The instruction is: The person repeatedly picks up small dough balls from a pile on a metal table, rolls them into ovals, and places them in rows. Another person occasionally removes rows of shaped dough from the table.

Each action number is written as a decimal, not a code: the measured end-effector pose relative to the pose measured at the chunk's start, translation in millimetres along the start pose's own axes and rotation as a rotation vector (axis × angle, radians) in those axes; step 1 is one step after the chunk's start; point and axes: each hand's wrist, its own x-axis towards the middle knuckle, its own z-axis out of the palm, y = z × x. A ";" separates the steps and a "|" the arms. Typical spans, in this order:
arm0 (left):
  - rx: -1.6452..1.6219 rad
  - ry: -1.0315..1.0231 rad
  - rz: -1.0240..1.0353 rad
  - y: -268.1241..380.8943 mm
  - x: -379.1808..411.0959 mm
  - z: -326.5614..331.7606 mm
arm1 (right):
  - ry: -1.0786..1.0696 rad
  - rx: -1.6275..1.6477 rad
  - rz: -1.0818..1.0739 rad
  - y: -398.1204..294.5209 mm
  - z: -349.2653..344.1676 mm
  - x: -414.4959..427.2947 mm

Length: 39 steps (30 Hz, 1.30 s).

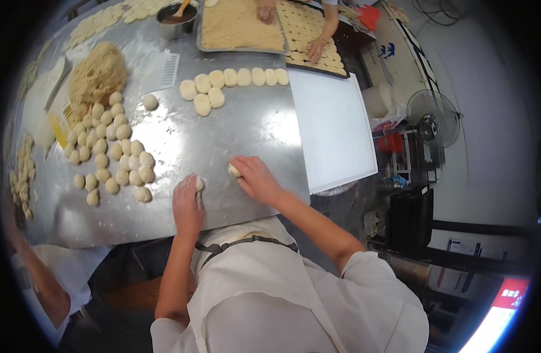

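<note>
My left hand (187, 200) is curled around a small dough ball (199, 184) on the stainless steel table (226, 137), near its front edge. A little further right, my right hand (256, 180) grips another dough piece (234, 170), which shows partly beyond the fingers. To the left of my hands lies a group of round dough balls (112, 185). One lone ball (150, 102) rests apart from them. Ahead, flattened oval dough pieces (243, 77) form a row, with a few more below its left end.
A large crumbly lump (98, 73), a yellow scraper (57, 129) and a pale plastic scraper (169, 70) lie left. At the back are a metal pot (177, 30), a crumb-filled tray (242, 49) and a black baking tray (321, 69) under a co-worker's hand (315, 49). Another person stands left.
</note>
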 end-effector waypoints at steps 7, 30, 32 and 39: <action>0.105 0.025 -0.016 -1.2 9.4 -5.8 | 0.098 0.046 0.096 -11.8 25.4 4.7; 0.070 0.124 -0.152 30.9 -0.8 19.0 | -0.067 0.144 -0.045 44.2 -15.1 -9.8; -0.089 0.133 -0.182 31.3 4.6 17.6 | -0.090 0.175 -0.030 43.7 -26.1 -2.9; 0.201 0.059 -0.126 50.3 -0.4 32.3 | -0.117 0.114 -0.114 63.1 -27.2 -14.8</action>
